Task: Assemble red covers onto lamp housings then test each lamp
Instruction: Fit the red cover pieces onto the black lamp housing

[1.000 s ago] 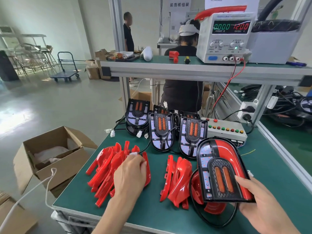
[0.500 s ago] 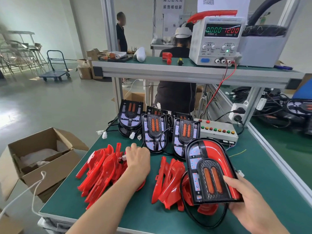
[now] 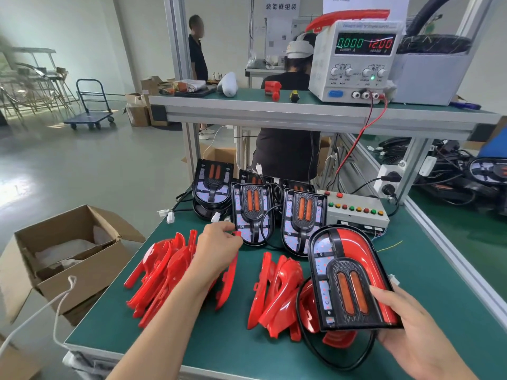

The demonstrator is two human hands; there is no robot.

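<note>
"CURRENT A" and "VOLTAGE V" are printed on the power supply (image 3: 356,61), where 0000 and 12.00 are displayed. A lamp housing (image 3: 349,278) with a red cover on its right half is gripped at its lower right corner by the right hand (image 3: 406,327), near the table (image 3: 219,335) front edge. A cover from the left red pile (image 3: 162,272) is pinched by the left hand (image 3: 216,250); its fingers are partly hidden. A carton (image 3: 68,259) stands beside the table's left edge.

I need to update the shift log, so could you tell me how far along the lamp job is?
Early. Done: one red cover sits on the right half of the lamp held by the right hand. In hand: the left hand picks a cover from the left pile. Left: the uncovered housings behind, and testing; the supply shows zero current.
</note>
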